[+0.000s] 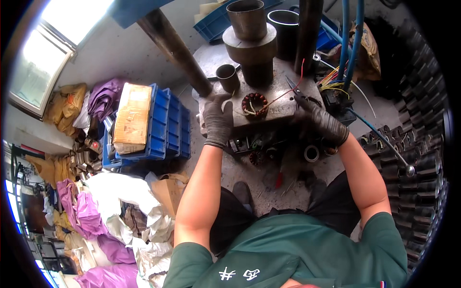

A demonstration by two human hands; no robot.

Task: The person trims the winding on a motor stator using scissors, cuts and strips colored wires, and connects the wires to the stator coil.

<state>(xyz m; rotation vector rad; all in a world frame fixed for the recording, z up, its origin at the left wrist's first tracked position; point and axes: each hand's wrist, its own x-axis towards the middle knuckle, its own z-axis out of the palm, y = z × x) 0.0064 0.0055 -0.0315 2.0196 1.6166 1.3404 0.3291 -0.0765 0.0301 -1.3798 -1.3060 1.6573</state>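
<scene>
A small round motor stator (254,103) with copper windings and loose wire leads lies on a grey metal press table (283,113). My left hand (217,120), in a dark glove, rests flat on the table's left edge beside the stator. My right hand (321,121), also gloved, grips a pair of cutters (296,93) whose tips point toward the stator. A thin red wire (297,79) rises from the stator past the cutters.
A heavy steel cylinder (249,41) and a small metal cup (226,77) stand on the press. Blue crates (168,122) with a cardboard box are at left, bags (129,206) lower left, stacked metal tubes (413,158) at right, small parts (269,151) on the floor.
</scene>
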